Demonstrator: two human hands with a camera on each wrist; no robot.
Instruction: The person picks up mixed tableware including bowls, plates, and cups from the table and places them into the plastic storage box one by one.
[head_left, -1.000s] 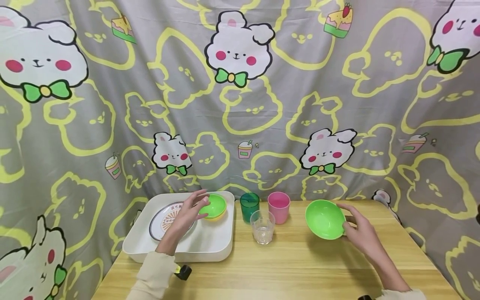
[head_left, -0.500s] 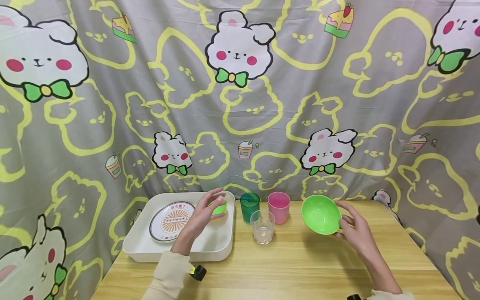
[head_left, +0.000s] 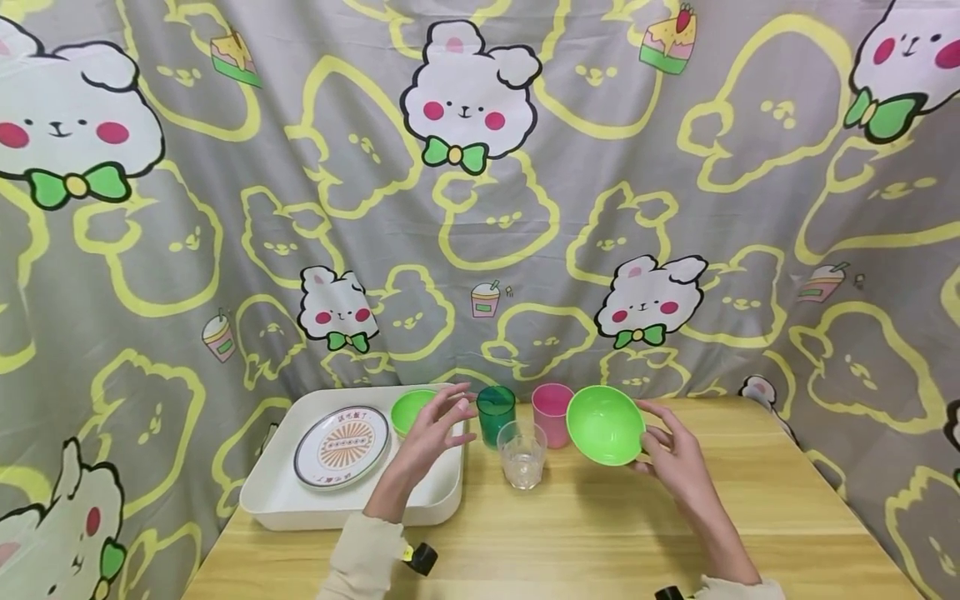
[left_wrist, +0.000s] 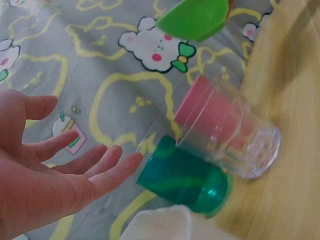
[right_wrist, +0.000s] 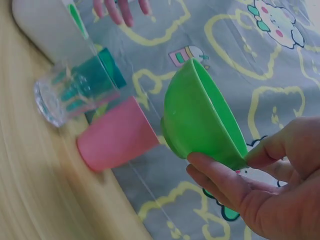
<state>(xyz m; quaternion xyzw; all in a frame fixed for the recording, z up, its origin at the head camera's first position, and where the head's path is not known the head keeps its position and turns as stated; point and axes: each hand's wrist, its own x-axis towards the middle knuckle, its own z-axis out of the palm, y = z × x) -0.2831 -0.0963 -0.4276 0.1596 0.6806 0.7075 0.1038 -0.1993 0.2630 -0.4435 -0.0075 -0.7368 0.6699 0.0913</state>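
A light green bowl (head_left: 606, 425) is held in the air by my right hand (head_left: 675, 454), thumb at the rim and fingers under its outer side, as the right wrist view shows. The bowl tilts so its inside faces the head camera. My left hand (head_left: 435, 429) hovers over the right side of a white tray (head_left: 262, 500), fingers spread and holding nothing. Behind that hand, a second green bowl (head_left: 408, 408) sits in the tray, partly covered. Left of it in the tray lies a white plate (head_left: 341, 447) with an orange ray pattern.
Between the tray and the held bowl stand a teal cup (head_left: 495, 417), a pink cup (head_left: 551, 414) and a clear glass (head_left: 522, 458) in front of them on the wooden table (head_left: 562, 542). A patterned curtain (head_left: 480, 208) hangs close behind.
My right hand has carried the green bowl leftward, close to the pink cup. My left hand has moved right, from over the tray's bowl to the tray's right edge.
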